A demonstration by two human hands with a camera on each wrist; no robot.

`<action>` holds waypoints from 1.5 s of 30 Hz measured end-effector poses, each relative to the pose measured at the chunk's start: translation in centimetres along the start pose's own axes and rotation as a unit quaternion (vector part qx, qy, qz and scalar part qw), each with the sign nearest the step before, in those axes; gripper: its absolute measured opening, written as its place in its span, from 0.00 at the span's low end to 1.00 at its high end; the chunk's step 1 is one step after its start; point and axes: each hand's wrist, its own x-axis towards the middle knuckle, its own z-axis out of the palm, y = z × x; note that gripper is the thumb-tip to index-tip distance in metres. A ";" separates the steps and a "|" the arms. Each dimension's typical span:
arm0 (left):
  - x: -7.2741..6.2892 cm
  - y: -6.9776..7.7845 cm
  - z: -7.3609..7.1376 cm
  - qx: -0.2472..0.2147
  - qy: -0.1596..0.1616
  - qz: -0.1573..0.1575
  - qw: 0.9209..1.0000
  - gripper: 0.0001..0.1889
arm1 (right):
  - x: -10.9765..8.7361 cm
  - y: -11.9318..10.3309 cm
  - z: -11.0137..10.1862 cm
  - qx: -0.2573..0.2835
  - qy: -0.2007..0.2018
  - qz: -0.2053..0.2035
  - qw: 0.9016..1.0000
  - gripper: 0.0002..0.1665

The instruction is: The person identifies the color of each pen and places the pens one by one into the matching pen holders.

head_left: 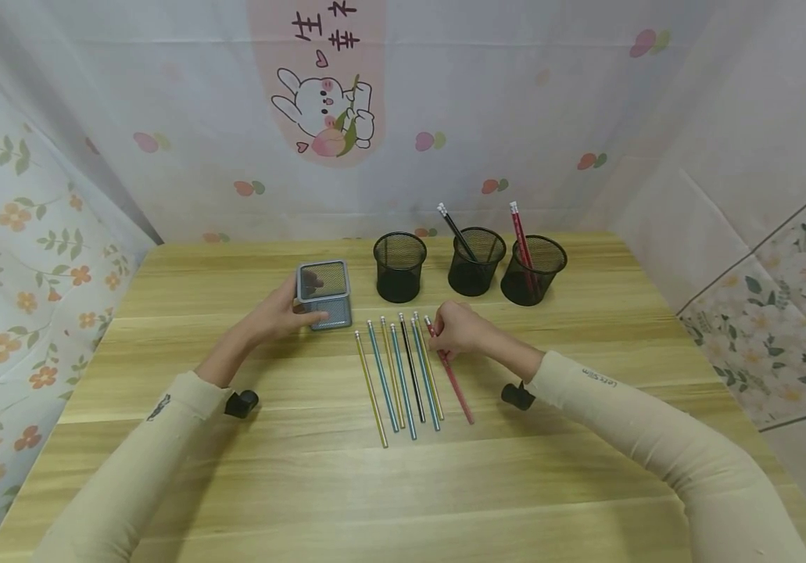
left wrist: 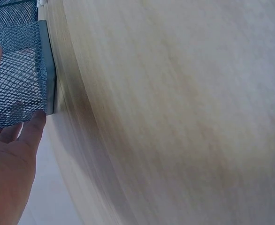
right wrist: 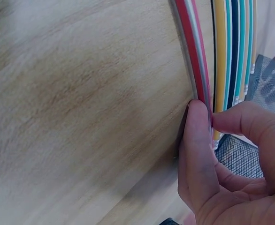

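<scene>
My left hand (head_left: pixel 277 314) holds a grey square mesh pen holder (head_left: pixel 337 310) on the table, its thumb across the front wall. In the left wrist view, a fingertip lies at the base edge of the mesh holder (left wrist: pixel 20 70). A red pencil (head_left: pixel 459 393) lies at the right end of a row of pencils; the thumb and fingers of my right hand (head_left: pixel 460 328) pinch it near its white-tipped end. The right wrist view shows this red pencil (right wrist: pixel 196 56) between thumb and forefinger. Beside it lie yellow, blue and black pencils (head_left: pixel 413 375), roughly parallel.
Three round black mesh cups stand along the back: the left cup (head_left: pixel 399 283), the middle cup (head_left: pixel 469 280) with black pencils (head_left: pixel 453 227) leaning in it, and the right cup (head_left: pixel 524 291) with red pencils (head_left: pixel 519 233). A printed curtain (head_left: pixel 445 94) hangs behind the wooden table (head_left: pixel 290 485).
</scene>
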 end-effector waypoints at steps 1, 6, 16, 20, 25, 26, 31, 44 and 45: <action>0.0 0.0 0.0 0.000 0.000 0.001 1.000 0.34 | 0.0 0.0 0.0 0.002 0.000 0.000 1.000 0.12; 0.0 0.0 0.0 -0.006 0.001 0.001 1.000 0.35 | 0.0 0.3 -0.1 0.004 -0.002 0.001 1.000 0.09; -0.2 1.1 0.2 -0.005 -0.001 0.000 1.000 0.34 | -0.4 0.6 -1.3 0.017 -0.018 -0.011 1.000 0.07; -0.5 2.1 0.1 -0.005 -0.003 -0.002 1.000 0.34 | -0.6 0.5 -1.9 0.002 -0.009 -0.027 1.000 0.06; 0.1 -0.4 0.0 0.005 0.001 0.004 1.000 0.34 | -0.9 0.6 -2.3 -0.016 0.007 -0.049 0.999 0.06; 0.1 -0.4 0.0 0.007 0.001 0.005 1.000 0.34 | -1.0 0.6 -2.4 -0.018 0.011 -0.052 0.998 0.06; 0.1 -0.3 0.0 0.003 -0.001 0.009 1.000 0.34 | -1.4 0.8 -2.9 -0.017 0.034 -0.062 0.997 0.05; 0.1 0.0 0.0 -0.002 -0.001 0.011 1.000 0.35 | -1.9 0.8 -4.8 -0.059 0.080 -0.099 0.990 0.06; 0.1 0.0 0.0 -0.003 -0.001 0.011 1.000 0.36 | -2.0 0.7 -4.9 -0.061 0.078 -0.099 0.990 0.06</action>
